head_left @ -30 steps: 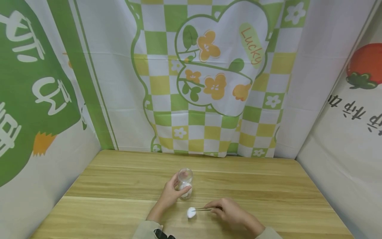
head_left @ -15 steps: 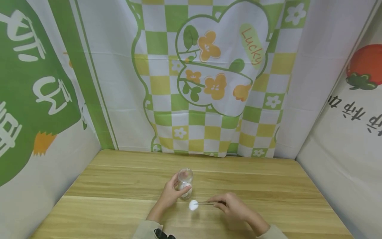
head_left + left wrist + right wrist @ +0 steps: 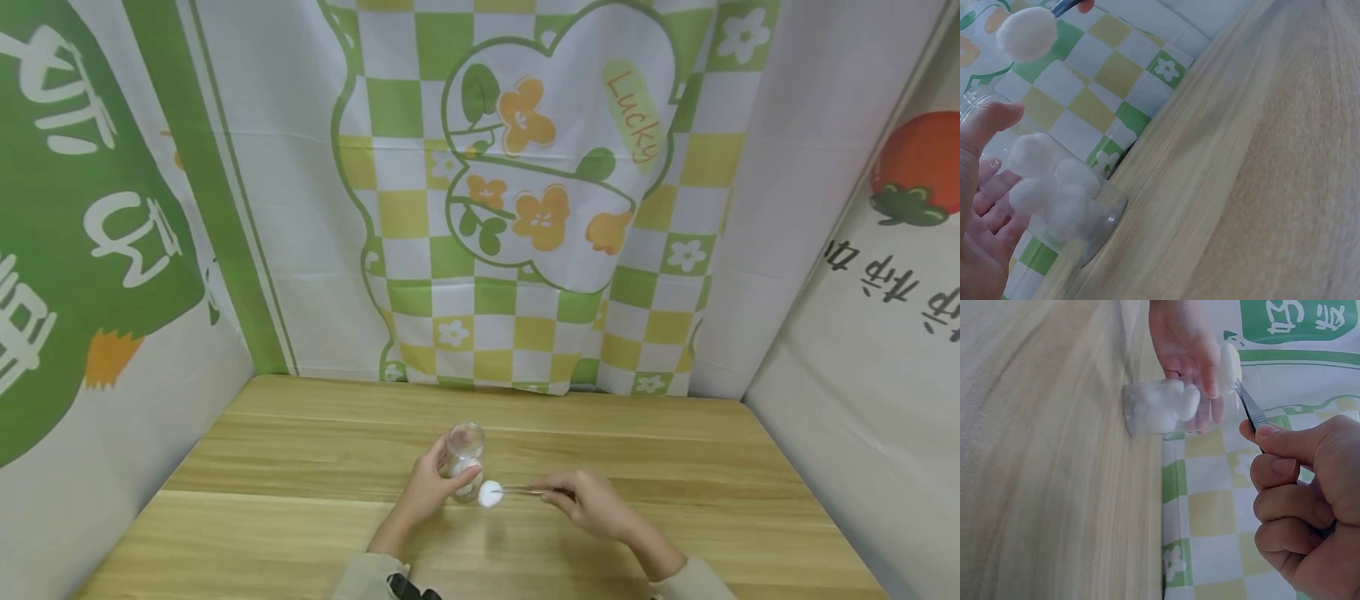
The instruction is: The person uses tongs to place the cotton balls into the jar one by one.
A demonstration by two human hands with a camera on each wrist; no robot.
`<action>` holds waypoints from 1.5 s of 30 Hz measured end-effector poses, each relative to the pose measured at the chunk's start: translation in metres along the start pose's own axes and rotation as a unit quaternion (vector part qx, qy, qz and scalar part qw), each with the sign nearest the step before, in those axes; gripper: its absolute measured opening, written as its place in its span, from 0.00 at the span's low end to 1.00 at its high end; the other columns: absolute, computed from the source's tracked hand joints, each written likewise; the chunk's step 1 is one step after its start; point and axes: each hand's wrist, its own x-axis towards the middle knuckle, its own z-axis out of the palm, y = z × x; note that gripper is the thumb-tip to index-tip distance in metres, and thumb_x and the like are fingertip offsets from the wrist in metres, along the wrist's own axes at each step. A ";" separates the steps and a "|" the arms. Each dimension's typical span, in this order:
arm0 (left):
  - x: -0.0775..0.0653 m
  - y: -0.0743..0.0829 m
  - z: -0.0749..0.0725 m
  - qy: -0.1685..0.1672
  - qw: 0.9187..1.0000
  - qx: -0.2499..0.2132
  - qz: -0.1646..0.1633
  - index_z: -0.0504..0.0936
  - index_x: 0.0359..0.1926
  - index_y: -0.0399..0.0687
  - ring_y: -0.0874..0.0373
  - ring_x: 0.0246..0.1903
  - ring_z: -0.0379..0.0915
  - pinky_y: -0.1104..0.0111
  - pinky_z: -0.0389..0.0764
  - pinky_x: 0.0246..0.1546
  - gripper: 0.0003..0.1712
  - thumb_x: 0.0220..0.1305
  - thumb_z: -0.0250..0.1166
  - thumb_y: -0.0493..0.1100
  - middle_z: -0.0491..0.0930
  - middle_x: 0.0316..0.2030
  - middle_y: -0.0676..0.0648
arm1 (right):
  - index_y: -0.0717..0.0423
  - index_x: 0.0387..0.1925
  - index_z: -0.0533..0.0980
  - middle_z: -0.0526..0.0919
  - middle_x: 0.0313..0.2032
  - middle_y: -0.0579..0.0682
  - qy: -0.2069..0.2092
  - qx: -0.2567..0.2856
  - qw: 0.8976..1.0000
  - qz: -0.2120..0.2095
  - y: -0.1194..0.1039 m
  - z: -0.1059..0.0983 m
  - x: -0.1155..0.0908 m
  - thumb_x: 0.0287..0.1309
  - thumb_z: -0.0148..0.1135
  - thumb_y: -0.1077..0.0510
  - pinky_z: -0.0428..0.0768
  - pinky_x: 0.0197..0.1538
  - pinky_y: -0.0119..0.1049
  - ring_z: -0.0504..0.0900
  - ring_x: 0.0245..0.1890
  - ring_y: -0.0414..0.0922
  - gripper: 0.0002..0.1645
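Note:
My left hand (image 3: 432,483) holds a clear glass jar (image 3: 467,442) upright on the table, thumb and fingers around its side. Several white cotton balls (image 3: 1063,187) fill the lower half of the jar, as the left wrist view shows. In my right hand (image 3: 592,502) is a pair of metal tweezers (image 3: 1249,405), pinched between thumb and index finger. Their tips grip one cotton ball (image 3: 491,493), raised off the table just right of the jar in the head view. In the right wrist view that ball (image 3: 1229,367) overlaps the jar's mouth end.
Both hands work over a wood-grain table (image 3: 315,467). Behind it hangs a green, yellow and white checked cloth (image 3: 495,333). Printed white sheets form side walls at the left (image 3: 180,400) and right (image 3: 862,400). A black strap (image 3: 405,587) is on the left wrist.
My right hand has moved up and away from me, carrying the cotton ball in the tweezers from low in front to beside the jar. The left hand and jar stay put.

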 end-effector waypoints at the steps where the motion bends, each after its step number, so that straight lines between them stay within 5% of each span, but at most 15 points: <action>1: 0.000 0.000 0.000 0.000 1.000 0.000 0.002 0.56 0.72 0.37 0.32 0.69 0.58 0.42 0.63 0.70 0.48 0.59 0.69 0.50 0.63 0.69 0.32 | 0.63 0.51 0.80 0.72 0.16 0.49 0.003 0.000 1.000 -0.001 0.000 -0.001 0.001 0.64 0.56 0.62 0.59 0.18 0.14 0.56 0.14 0.25 0.16; 13: -0.001 0.002 -0.002 -0.002 1.000 -0.001 -0.005 0.55 0.72 0.37 0.31 0.69 0.57 0.41 0.62 0.70 0.48 0.59 0.69 0.50 0.61 0.70 0.31 | 0.61 0.51 0.80 0.67 0.15 0.42 0.010 -0.008 1.000 0.002 -0.005 -0.006 0.004 0.64 0.57 0.62 0.58 0.17 0.14 0.55 0.13 0.25 0.16; 20: -0.002 0.005 -0.001 0.006 1.000 -0.001 -0.009 0.57 0.71 0.36 0.32 0.68 0.60 0.42 0.64 0.70 0.46 0.59 0.69 0.46 0.64 0.68 0.31 | 0.61 0.51 0.80 0.80 0.22 0.49 0.024 -0.007 1.000 -0.012 -0.008 -0.010 0.008 0.64 0.56 0.62 0.62 0.17 0.18 0.56 0.14 0.25 0.16; 27: 0.000 0.001 -0.002 0.006 1.000 0.000 0.003 0.60 0.69 0.35 0.34 0.68 0.61 0.43 0.64 0.70 0.42 0.59 0.69 0.44 0.67 0.67 0.31 | 0.62 0.50 0.80 0.70 0.15 0.45 0.038 -0.013 0.999 -0.018 -0.011 -0.014 0.014 0.64 0.57 0.63 0.58 0.17 0.16 0.54 0.14 0.25 0.15; 35: 0.000 0.001 -0.002 0.006 1.000 0.001 0.007 0.61 0.69 0.35 0.34 0.68 0.62 0.43 0.65 0.69 0.42 0.58 0.69 0.44 0.68 0.66 0.31 | 0.64 0.49 0.80 0.78 0.20 0.50 0.053 -0.015 0.998 -0.026 -0.014 -0.016 0.017 0.63 0.57 0.64 0.62 0.17 0.19 0.56 0.15 0.25 0.15; 45: -0.001 0.002 -0.001 0.007 1.000 -0.003 0.004 0.60 0.70 0.37 0.34 0.68 0.61 0.42 0.65 0.69 0.44 0.58 0.70 0.47 0.66 0.67 0.32 | 0.65 0.49 0.80 0.74 0.16 0.48 0.064 -0.019 0.997 -0.029 -0.016 -0.020 0.019 0.62 0.58 0.65 0.60 0.17 0.17 0.56 0.15 0.25 0.15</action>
